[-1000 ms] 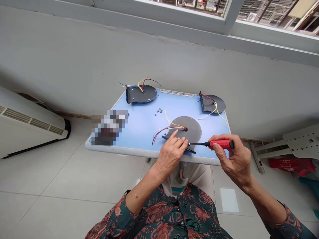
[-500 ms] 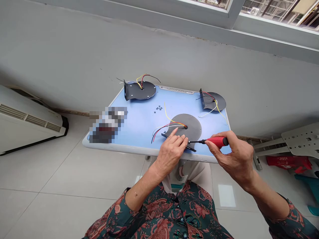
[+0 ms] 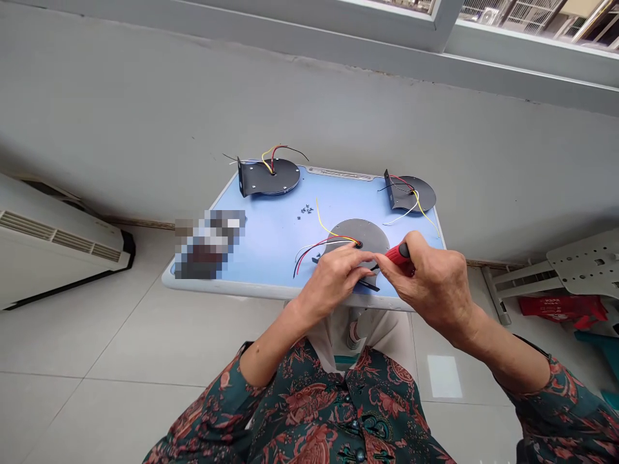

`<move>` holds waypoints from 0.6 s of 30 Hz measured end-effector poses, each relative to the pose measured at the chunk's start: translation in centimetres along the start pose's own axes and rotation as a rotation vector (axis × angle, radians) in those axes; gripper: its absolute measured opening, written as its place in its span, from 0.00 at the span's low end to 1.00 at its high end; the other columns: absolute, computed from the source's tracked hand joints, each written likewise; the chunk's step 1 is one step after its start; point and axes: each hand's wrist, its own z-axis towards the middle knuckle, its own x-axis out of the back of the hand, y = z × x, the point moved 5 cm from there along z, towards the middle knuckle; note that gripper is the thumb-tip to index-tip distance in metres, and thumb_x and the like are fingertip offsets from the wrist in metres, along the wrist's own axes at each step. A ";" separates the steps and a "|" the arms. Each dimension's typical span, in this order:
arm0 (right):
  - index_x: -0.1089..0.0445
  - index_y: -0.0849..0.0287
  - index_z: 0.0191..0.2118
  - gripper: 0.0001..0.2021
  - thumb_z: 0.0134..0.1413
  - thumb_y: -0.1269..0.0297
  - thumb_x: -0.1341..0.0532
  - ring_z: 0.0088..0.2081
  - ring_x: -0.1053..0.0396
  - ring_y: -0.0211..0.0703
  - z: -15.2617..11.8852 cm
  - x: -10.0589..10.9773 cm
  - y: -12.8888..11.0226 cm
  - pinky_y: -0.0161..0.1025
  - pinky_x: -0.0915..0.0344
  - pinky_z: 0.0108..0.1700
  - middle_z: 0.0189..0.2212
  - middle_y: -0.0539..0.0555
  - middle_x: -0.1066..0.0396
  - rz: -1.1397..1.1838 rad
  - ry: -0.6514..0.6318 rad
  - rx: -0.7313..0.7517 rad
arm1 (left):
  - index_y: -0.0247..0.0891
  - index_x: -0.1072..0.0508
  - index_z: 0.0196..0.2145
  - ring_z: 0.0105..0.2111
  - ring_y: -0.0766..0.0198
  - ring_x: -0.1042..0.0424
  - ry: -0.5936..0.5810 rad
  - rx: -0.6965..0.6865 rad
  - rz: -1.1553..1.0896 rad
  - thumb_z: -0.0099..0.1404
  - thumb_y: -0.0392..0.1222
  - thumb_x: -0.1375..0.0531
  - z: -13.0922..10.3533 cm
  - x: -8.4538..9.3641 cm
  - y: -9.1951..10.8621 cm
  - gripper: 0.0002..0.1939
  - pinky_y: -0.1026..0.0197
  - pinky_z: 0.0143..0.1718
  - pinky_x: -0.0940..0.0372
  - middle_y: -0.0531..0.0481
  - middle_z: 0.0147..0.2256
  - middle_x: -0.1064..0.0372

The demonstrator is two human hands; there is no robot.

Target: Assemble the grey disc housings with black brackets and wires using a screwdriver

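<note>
In my right hand is a red and black screwdriver, held tilted with its dark shaft pointing down and left. The fingertips of my left hand come together around the tip of that shaft; anything small between them is hidden. Both hands are over the front of a dark grey round plate with a bent bracket edge. Red, black, white and yellow wires come out of the hole in its middle. Small screws lie loose on the blue tabletop behind and to the left.
Two similar plates with wires stand at the back: one at left, another at right. A pixelated patch covers the table's left end. Behind the table is a grey wall below a window.
The screwdriver has lifted off the bracket edge and tilted more upright, moving left with my right hand. My left hand has left its flat press on the plate, its fingertips now meeting the screwdriver's tip.
</note>
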 end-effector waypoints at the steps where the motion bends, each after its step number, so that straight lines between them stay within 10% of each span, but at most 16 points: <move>1: 0.39 0.56 0.27 0.18 0.66 0.53 0.40 0.16 0.44 0.31 0.0 -0.1 -0.1 0.34 0.54 0.22 0.15 0.43 0.37 -0.014 0.001 -0.002 | 0.40 0.22 0.41 0.40 0.59 0.23 -0.019 -0.005 0.006 0.72 0.34 0.41 0.5 -0.3 -0.1 0.08 0.49 0.53 0.29 0.50 0.35 0.20; 11: 0.30 0.62 0.49 0.13 0.72 0.61 0.48 0.26 0.36 0.35 1.6 1.1 0.6 0.35 0.46 0.28 0.32 0.53 0.27 0.200 -0.299 0.106 | 0.39 0.26 0.26 0.34 0.59 0.27 -0.121 -0.030 0.009 0.72 0.38 0.42 1.4 -1.8 -1.7 0.15 0.54 0.46 0.33 0.50 0.26 0.27; 18: 0.27 0.59 0.42 0.11 0.68 0.67 0.47 0.27 0.41 0.36 2.9 1.5 0.1 0.36 0.53 0.27 0.31 0.52 0.28 0.055 -0.408 0.266 | 0.40 0.24 0.30 0.38 0.61 0.24 -0.150 -0.112 -0.100 0.74 0.36 0.45 1.4 -1.8 -1.5 0.15 0.51 0.53 0.31 0.51 0.30 0.23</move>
